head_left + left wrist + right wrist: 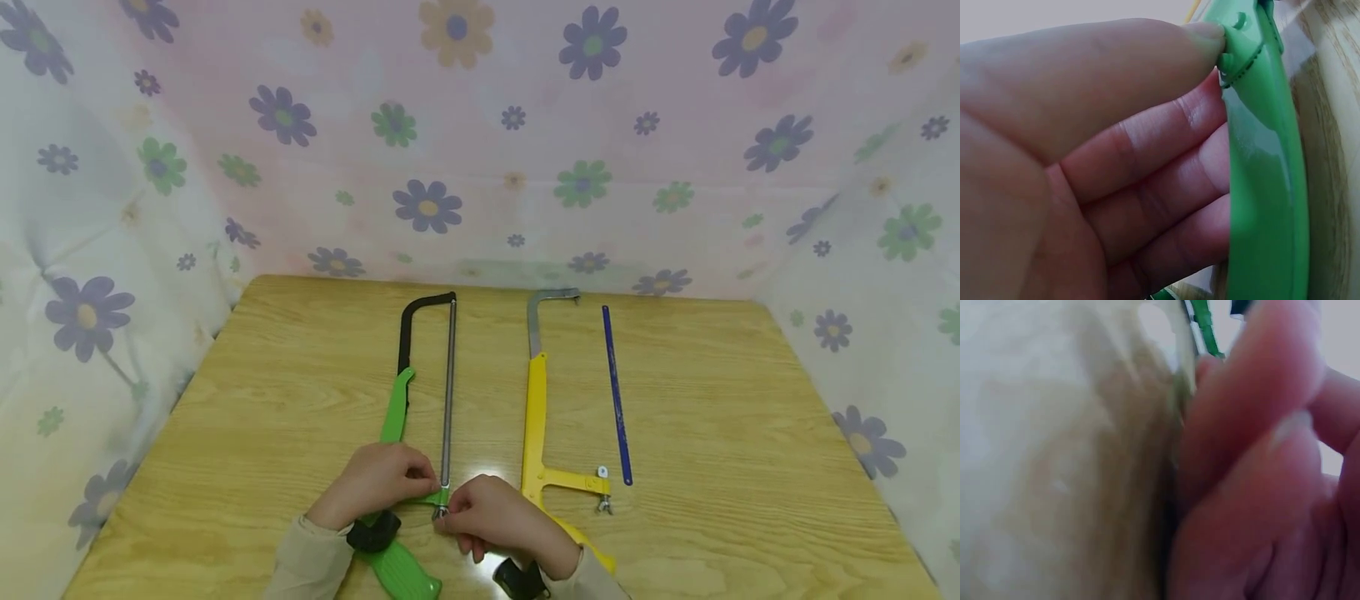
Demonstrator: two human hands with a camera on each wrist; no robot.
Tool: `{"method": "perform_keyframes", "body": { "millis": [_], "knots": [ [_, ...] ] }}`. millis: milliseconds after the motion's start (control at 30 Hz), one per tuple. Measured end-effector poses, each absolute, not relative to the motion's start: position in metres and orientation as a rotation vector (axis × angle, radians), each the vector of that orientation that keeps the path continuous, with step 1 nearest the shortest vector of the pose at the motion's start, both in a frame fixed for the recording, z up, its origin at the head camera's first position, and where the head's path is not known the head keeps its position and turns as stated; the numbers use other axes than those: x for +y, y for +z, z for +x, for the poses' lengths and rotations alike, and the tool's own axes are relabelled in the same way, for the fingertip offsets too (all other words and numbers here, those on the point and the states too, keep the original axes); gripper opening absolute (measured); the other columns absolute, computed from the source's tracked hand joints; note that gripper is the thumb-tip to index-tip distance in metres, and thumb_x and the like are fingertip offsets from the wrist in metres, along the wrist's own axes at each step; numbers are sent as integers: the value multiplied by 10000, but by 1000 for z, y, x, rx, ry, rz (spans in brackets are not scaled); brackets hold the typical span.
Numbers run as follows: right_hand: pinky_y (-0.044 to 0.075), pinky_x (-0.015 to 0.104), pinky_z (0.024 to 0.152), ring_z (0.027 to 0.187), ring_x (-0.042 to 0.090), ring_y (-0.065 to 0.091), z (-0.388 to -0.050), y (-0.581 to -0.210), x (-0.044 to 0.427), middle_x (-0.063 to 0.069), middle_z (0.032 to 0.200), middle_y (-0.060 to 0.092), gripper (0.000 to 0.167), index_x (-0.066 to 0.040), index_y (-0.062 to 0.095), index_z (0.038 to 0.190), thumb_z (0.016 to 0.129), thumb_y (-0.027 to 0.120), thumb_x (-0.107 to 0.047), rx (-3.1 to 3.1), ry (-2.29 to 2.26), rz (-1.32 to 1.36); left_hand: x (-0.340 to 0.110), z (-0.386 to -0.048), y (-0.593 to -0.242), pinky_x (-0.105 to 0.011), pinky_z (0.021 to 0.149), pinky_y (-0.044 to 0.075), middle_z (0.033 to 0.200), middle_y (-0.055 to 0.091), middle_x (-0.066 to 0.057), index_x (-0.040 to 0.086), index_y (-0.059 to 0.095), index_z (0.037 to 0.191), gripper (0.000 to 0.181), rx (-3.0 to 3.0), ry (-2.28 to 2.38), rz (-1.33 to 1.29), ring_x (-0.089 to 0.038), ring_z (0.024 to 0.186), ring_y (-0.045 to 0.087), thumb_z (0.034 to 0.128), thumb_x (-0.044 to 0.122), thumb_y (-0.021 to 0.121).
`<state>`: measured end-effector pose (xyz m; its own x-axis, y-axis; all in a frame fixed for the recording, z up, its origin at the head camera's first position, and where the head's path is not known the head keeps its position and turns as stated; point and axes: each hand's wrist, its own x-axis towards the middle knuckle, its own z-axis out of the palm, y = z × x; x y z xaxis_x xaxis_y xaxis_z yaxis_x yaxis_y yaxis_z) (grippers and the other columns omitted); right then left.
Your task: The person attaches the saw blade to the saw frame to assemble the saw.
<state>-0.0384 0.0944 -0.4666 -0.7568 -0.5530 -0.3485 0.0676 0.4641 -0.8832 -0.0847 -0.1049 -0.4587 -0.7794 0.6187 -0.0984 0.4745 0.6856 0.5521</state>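
Observation:
A hacksaw with a green and black frame (395, 408) lies on the table, a grey blade (449, 392) strung along its right side. My left hand (378, 482) grips the green frame near its lower arm. In the left wrist view the thumb presses the green frame (1266, 169) by two small studs, with fingers curled behind it. At the blade's near end, my right hand (498, 518) pinches a metal wing nut (439, 514). The right wrist view shows curled fingers (1247, 506) close to the tabletop; the nut is hidden there.
Right of the green saw lies a yellow hacksaw frame (535, 408) without a blade, its own wing nut (605, 505) showing. A loose blue blade (618, 396) lies beyond it. Flowered cloth (480, 150) hangs behind and beside the wooden table (720, 400).

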Motion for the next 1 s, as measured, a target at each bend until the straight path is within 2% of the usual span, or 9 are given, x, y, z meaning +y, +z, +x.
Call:
{"method": "perform_keyframes", "body": {
  "millis": [133, 300, 400, 633, 1000],
  "knots": [
    [375, 253, 337, 327, 104, 503, -35, -467, 92, -57, 430, 515, 315, -150, 586, 574, 795, 637, -369, 2217, -1244, -417, -104, -85, -458, -210, 525, 375, 700, 551, 259, 341, 672, 741, 106, 2626, 732, 879, 48, 588, 472, 800, 410, 619],
    [383, 249, 373, 320, 88, 490, -34, -465, 90, -77, 428, 521, 379, -175, 574, 547, 848, 559, -405, 2322, -1177, -453, -102, -87, -455, -216, 529, 373, 692, 546, 258, 336, 669, 737, 104, 2633, 722, 876, 41, 585, 471, 802, 400, 620],
    [359, 240, 361, 327, 107, 498, -34, -465, 91, -57, 445, 543, 401, -165, 591, 564, 879, 514, -402, 2285, -1210, -450, -102, -87, -454, -213, 533, 376, 695, 545, 261, 336, 672, 742, 104, 2634, 712, 874, 43, 588, 473, 804, 400, 617],
    [332, 224, 306, 340, 152, 504, -32, -469, 90, 10, 490, 574, 330, -141, 641, 709, 913, 476, -340, 2113, -1388, -376, -102, -90, -454, -212, 532, 379, 699, 549, 265, 343, 673, 753, 98, 2641, 695, 876, 47, 582, 474, 807, 401, 613],
    [309, 220, 293, 345, 172, 495, -21, -473, 89, 73, 538, 594, 315, -93, 652, 783, 928, 458, -294, 1974, -1497, -264, -103, -84, -457, -214, 519, 380, 697, 557, 250, 342, 676, 758, 105, 2620, 683, 871, 42, 567, 468, 813, 402, 608]
  ]
}}
